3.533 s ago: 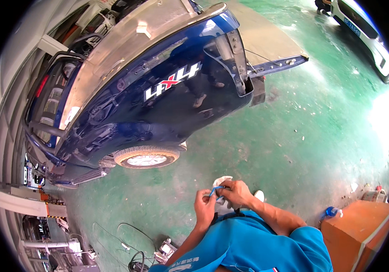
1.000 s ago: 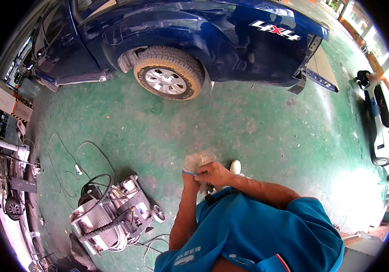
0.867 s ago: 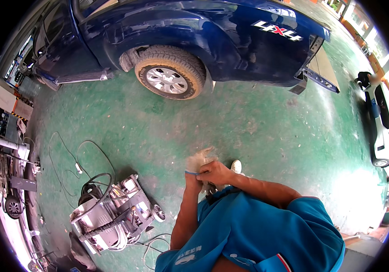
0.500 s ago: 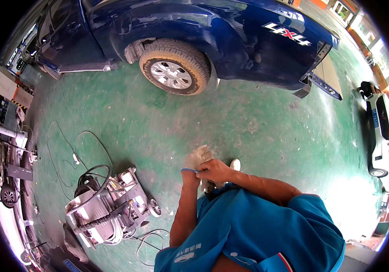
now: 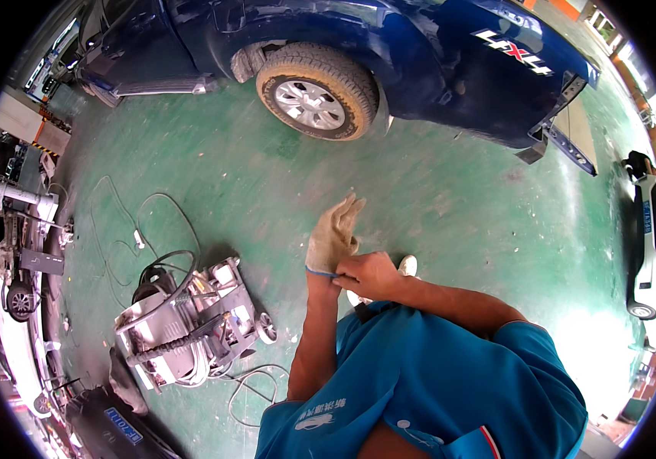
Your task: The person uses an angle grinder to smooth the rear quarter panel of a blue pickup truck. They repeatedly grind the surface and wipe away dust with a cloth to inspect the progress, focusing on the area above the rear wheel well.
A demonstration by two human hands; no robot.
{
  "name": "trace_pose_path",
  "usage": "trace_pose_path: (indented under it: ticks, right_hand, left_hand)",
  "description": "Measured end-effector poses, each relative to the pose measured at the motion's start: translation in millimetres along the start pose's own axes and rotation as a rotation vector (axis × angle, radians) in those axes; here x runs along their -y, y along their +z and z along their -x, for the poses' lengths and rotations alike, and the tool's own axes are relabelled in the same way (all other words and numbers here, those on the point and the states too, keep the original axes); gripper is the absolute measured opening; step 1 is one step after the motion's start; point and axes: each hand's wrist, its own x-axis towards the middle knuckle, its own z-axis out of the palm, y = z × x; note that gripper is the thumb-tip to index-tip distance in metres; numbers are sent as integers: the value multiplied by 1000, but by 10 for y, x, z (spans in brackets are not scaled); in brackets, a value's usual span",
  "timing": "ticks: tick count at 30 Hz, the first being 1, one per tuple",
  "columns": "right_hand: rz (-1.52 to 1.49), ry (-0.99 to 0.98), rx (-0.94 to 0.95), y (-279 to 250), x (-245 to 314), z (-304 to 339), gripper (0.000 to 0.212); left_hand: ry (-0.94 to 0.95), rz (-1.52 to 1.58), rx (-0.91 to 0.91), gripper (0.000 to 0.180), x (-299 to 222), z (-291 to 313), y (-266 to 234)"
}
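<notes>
A pale beige work glove (image 5: pixel 323 256) with a blue cuff edge covers my left hand (image 5: pixel 334 232). That hand points away from me, its fingers stretched out and holding nothing. My bare right hand (image 5: pixel 372 275) is closed on the blue-edged cuff at the left wrist, on the thumb side. Its fingertips are partly hidden against the glove. Both hands are in front of my waist, above the green floor (image 5: pixel 251 203).
Ahead stands a dark blue pickup with its rear wheel (image 5: pixel 316 92) facing me. At my left is a wheeled machine (image 5: pixel 198 325) with loose cables (image 5: pixel 167 200) on the floor. A white car (image 5: pixel 653 237) is at the far right, a dark car (image 5: pixel 106 428) at the lower left.
The gloved left hand has come up and forward, its fingers now showing clearly. My right hand stays at the cuff. The whole view has shifted slightly.
</notes>
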Motion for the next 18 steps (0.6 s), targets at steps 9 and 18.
trace_pose_path:
  ticks: [9, 18]
  right_hand:
    - [-18, -26, -136, -78, 50, 28, 18]
    - [39, -12, -244, -55, -172, 127, 16]
  left_hand:
    - [172, -655, 23, 66, -423, -238, 111]
    - [206, -859, 117, 60, -100, -304, 168]
